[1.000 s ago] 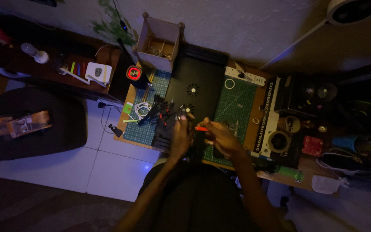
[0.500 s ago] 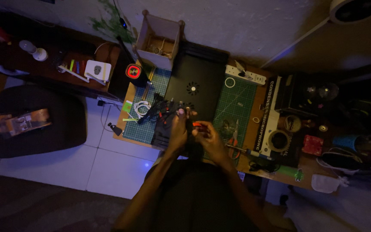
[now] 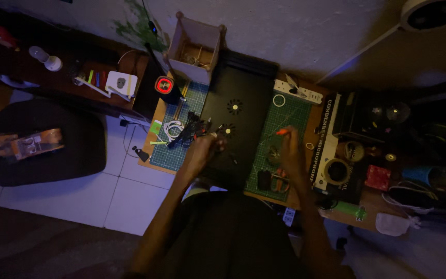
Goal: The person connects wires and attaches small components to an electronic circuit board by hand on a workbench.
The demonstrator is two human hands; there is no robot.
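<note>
**Hands parted over a dim bench**

Since half a second ago my two hands have drawn apart; they were close together over the dark board, and now my right hand [image 3: 291, 155] sits out over the green cutting mat [image 3: 285, 116] while my left hand [image 3: 202, 150] stays at the board's left edge.

Much is hard to read in this low light; the black board [image 3: 243, 93] shows only two small pale round marks, and its surface is otherwise featureless; the bundle of black parts and wires [image 3: 189, 132] by my left hand is a tangle I cannot sort into pieces; my left fingers curl at its right end and seem to touch it, though whether they grip it I cannot tell. My forearms and dark lap hide the near edge of the desk; the small dark things low on the mat, beside my right wrist, are too murky to name.

My right hand closes around a small orange-tipped tool [image 3: 283, 132]; only its bright tip shows past my fingers, pointing left; the handle is hidden in my fist. That tool lies well apart from the bundle, with the board between them. A white coiled cable [image 3: 172, 128] rests just left of the bundle; a red-ringed black gadget [image 3: 164, 85] stands further back.
</note>
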